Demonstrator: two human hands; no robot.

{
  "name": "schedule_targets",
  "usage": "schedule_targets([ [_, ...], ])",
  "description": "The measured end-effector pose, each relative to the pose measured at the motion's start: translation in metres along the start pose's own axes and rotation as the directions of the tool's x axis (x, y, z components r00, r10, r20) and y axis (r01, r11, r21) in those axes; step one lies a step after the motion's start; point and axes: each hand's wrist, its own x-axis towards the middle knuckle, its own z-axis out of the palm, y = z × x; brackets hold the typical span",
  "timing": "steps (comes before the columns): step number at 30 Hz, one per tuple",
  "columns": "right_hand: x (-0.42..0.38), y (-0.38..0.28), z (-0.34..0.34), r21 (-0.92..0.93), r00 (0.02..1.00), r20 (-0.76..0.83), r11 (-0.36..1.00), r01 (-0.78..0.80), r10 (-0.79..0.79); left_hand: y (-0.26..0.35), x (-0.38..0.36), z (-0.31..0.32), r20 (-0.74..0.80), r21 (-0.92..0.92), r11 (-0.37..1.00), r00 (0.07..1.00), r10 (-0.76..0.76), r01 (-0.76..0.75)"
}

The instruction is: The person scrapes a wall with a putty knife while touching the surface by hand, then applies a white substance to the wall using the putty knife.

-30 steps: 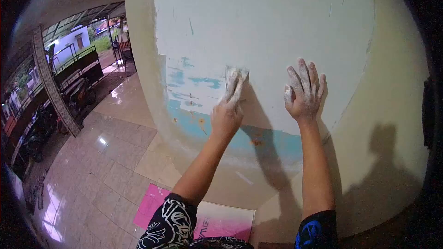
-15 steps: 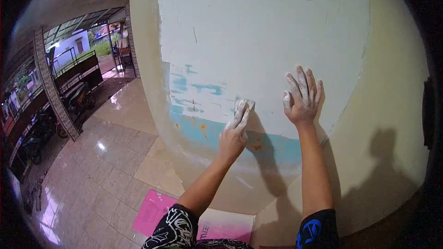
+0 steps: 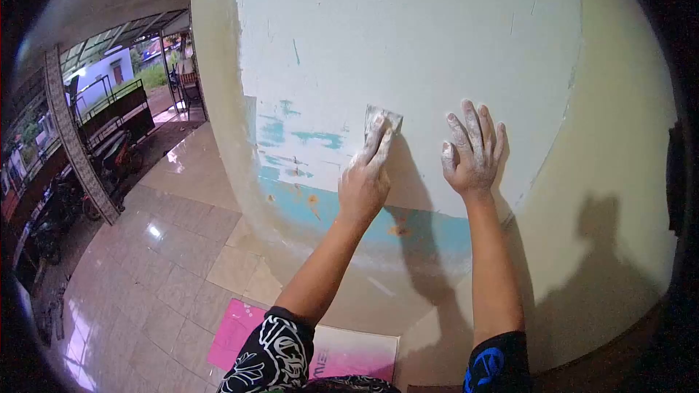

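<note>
Head view: your left hand (image 3: 366, 178) has its whitened fingers extended over a small grey pad (image 3: 393, 121), pressing it against the white patch (image 3: 415, 44) on the wall, above the blue-green band (image 3: 437, 231). Your right hand (image 3: 474, 160) holds nothing, its dusty fingers spread on the same patch. A pink sheet (image 3: 231, 335) lies on the tiled floor (image 3: 164, 269) below.
</note>
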Motion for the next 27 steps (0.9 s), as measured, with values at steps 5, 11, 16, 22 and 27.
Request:
schedule_targets([
  [5, 0.0, 0.002, 0.005, -0.017, 0.999, -0.037, 1.0, 0.023, -0.024, -0.041, -0.053, 0.013, -0.075, 0.032, 0.994, 0.991, 0.111, -0.109],
  [11, -0.001, 0.0, 0.002, -0.027, 0.998, -0.046, 0.999, 0.042, -0.043, -0.016, 0.003, -0.012, -0.061, -0.099, 0.995, 0.998, -0.013, 0.007],
  [16, 0.0, -0.002, 0.003, -0.025, 0.999, -0.036, 1.0, 0.018, -0.019, -0.03, -0.029, -0.012, -0.036, -0.041, 0.999, 0.999, -0.033, 0.031],
  [22, 0.0, 0.005, -0.001, -0.021, 0.998, -0.046, 0.999, 0.033, -0.034, -0.038, 0.007, -0.034, -0.143, -0.065, 0.997, 0.989, 0.023, -0.032],
  [27, 0.0, 0.001, -0.006, -0.026, 0.998, -0.047, 0.999, 0.036, -0.037, -0.054, -0.02, -0.036, -0.018, 0.046, 0.998, 0.999, -0.047, 0.048],
])
